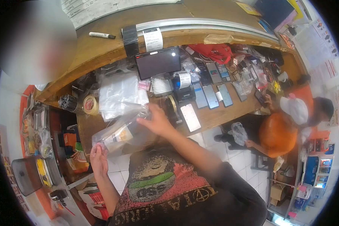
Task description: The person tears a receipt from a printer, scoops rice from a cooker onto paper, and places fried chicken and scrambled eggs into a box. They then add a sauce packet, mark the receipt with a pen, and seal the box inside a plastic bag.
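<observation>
My left hand (99,160) pinches the lower left corner of a clear plastic bag (137,113). Inside the bag lies a flat packet with a white and yellow printed label (118,136). At the bag's upper right end, my right hand (157,121) grips the plastic between thumb and fingers. The bag is stretched between both hands over the near edge of the wooden desk (139,139). Just beyond it is a stack of clear plastic bags (118,90). A roll of tape (91,104) sits to the left of that stack.
Several phones (211,97) lie right of a small receipt printer (184,94). A tablet (158,64) leans at the back beneath a raised shelf (196,34). Cables and wrappers clutter the desk's right side. A person in an orange top (277,133) sits at the right.
</observation>
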A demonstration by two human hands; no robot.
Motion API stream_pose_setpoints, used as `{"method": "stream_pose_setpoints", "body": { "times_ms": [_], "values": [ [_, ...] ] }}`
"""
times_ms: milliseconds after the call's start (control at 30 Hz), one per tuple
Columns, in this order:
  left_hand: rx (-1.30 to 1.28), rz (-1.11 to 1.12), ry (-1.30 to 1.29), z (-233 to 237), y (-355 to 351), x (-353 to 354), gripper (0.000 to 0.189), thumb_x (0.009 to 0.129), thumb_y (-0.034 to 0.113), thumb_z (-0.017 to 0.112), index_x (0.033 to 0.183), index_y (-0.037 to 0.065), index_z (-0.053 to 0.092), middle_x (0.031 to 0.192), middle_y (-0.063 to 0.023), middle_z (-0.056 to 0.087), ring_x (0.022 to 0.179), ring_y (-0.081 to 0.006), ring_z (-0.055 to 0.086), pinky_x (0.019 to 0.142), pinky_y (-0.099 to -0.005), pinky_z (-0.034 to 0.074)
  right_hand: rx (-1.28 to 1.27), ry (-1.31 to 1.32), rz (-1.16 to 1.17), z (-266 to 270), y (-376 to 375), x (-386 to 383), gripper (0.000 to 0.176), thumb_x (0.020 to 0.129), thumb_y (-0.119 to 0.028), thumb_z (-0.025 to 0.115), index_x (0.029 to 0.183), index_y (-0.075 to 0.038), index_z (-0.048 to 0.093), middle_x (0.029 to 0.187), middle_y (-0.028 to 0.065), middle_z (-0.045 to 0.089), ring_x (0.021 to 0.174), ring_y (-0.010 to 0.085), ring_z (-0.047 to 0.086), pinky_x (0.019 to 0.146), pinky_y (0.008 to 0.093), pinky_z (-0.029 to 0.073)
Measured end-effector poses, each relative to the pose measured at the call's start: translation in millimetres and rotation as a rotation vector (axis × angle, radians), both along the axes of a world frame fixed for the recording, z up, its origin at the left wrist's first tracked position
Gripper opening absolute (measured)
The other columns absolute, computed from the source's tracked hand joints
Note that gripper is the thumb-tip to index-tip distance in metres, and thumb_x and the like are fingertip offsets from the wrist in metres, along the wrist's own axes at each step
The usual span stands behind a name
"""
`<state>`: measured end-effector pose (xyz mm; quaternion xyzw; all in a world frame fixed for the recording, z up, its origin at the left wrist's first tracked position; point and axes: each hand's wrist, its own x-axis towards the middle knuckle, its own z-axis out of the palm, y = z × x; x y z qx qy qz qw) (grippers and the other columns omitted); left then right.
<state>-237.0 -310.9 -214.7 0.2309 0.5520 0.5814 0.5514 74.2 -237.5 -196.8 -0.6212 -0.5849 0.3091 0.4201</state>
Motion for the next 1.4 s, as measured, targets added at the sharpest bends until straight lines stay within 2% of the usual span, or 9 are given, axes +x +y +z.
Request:
{"method": "stream_pose_setpoints", "body": {
  "times_ms": [100,300,500,633,833,1033,1233,1333,1400],
  "values": [
    [0.028,-0.01,0.018,0,-1,-1,0.022,0.098,0.025,0.062,0.107,0.005,0.06,0.095,-0.0016,0.062,0.08,-0.0107,0.059,0.071,-0.0288,0.05,0.277,-0.34,-0.209,14,-8,-11,0.048,0.079,-0.032,0.076,0.114,-0.001,0.064,0.105,0.019,0.065,0.102,0.0337,0.06,0.092,0.0393,0.046],
    [0.019,-0.046,0.111,11,1,53,0.012,0.094,0.017,0.066,0.099,0.006,0.064,0.096,-0.0018,0.065,0.079,-0.0086,0.057,0.069,-0.025,0.047,-0.142,0.446,0.56,0,-36,-54,0.034,0.085,-0.029,0.074,0.106,-0.004,0.064,0.098,0.0074,0.065,0.089,0.0174,0.063,0.079,0.0321,0.05],
    [0.119,-0.264,0.441,-20,-12,76,0.01,0.088,0.006,0.062,0.079,0.005,0.056,0.083,-0.0014,0.061,0.076,-0.008,0.053,0.062,-0.0238,0.043,-0.203,0.579,0.559,1,-46,-67,0.025,0.084,-0.02,0.076,0.088,0.0,0.062,0.084,0.0061,0.064,0.071,0.0118,0.06,0.066,0.0285,0.05],
    [-0.013,-0.467,0.613,-48,-17,60,0.025,0.085,0.008,0.067,0.107,-0.002,0.063,0.087,-0.0013,0.064,0.072,-0.0093,0.056,0.063,-0.025,0.044,-0.372,0.58,0.61,-18,-48,-63,0.017,0.089,-0.013,0.071,0.096,-0.001,0.061,0.089,0.0048,0.066,0.083,0.0115,0.062,0.077,0.0267,0.05],
    [-0.05,-0.107,-0.012,-9,-23,86,0.033,0.09,0.008,0.061,0.121,-0.002,0.061,0.111,-0.0087,0.065,0.099,-0.0161,0.061,0.079,-0.0255,0.049,-0.413,1.076,0.329,-20,-50,-55,0.01,0.096,-0.012,0.06,0.099,-0.002,0.059,0.09,0.0047,0.065,0.086,0.0143,0.064,0.08,0.029,0.052],
    [-0.012,-0.133,-0.083,-67,-15,24,0.028,0.101,0.024,0.054,0.121,0.004,0.057,0.114,-0.008,0.066,0.106,-0.0203,0.064,0.085,-0.0349,0.054,-0.554,1.579,0.179,-45,-56,-45,0.015,0.098,-0.023,0.061,0.099,-0.009,0.054,0.083,0.0014,0.059,0.078,0.0133,0.059,0.073,0.0288,0.049],
    [-0.125,0.043,-0.574,-5,-15,46,0.025,0.101,0.023,0.055,0.116,0.003,0.057,0.112,-0.0083,0.067,0.107,-0.0211,0.064,0.087,-0.0333,0.053,-0.238,0.34,0.397,-29,-56,-30,0.018,0.081,-0.003,0.072,0.09,-0.007,0.057,0.078,-0.0003,0.056,0.074,0.0076,0.054,0.064,0.024,0.044],
    [0.216,-0.171,-0.323,-16,-31,47,0.011,0.097,0.013,0.058,0.104,0.006,0.056,0.107,-0.0083,0.066,0.098,-0.0177,0.064,0.083,-0.0302,0.052,-0.41,0.662,0.057,-26,-41,-23,0.016,0.078,0.004,0.067,0.085,-0.007,0.058,0.074,-0.0015,0.054,0.069,0.0067,0.052,0.06,0.0237,0.043],
    [0.084,-0.388,0.049,12,-34,66,0.011,0.093,0.007,0.061,0.097,0.007,0.052,0.096,-0.0023,0.06,0.089,-0.0138,0.059,0.077,-0.0284,0.049,-0.34,0.674,-0.015,-10,-36,-14,0.016,0.078,0.003,0.068,0.085,-0.006,0.058,0.071,-0.0022,0.054,0.067,0.0064,0.052,0.059,0.0239,0.043]
  ]
}}
